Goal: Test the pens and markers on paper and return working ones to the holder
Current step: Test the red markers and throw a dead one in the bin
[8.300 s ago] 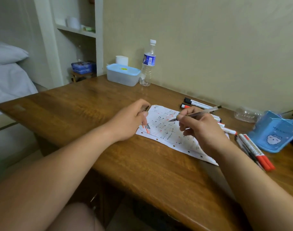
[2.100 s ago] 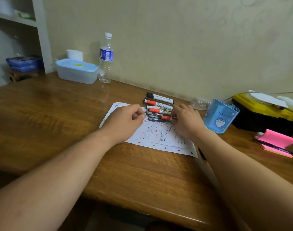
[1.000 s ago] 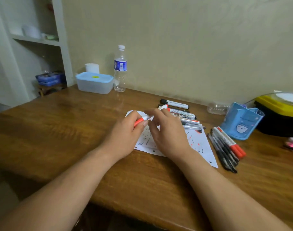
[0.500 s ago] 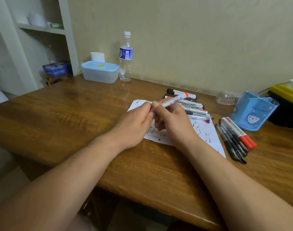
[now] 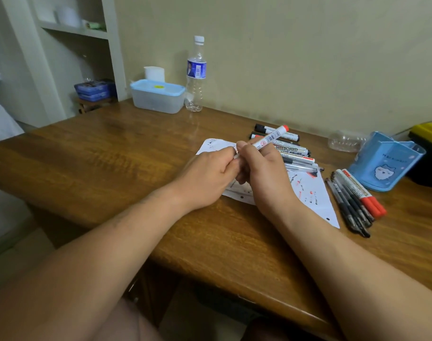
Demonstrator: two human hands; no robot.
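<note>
Surface: brown wooden desk [image 5: 99,153].
Left hand [image 5: 205,175]: pinches the lower end of the white red-ended marker [image 5: 270,137].
Right hand [image 5: 264,173]: curled round its barrel, above the scribbled white paper [image 5: 308,190].
Holder: blue plastic pen holder [image 5: 382,158], far right, apart.

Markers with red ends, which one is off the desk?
The barcoded white marker gripped in the right hand, tilted above the paper; the others lie flat on the desk.

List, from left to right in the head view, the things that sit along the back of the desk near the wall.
lidded plastic box → water bottle → black-capped marker → clear plastic container → blue pen holder → yellow-lidded case
</note>
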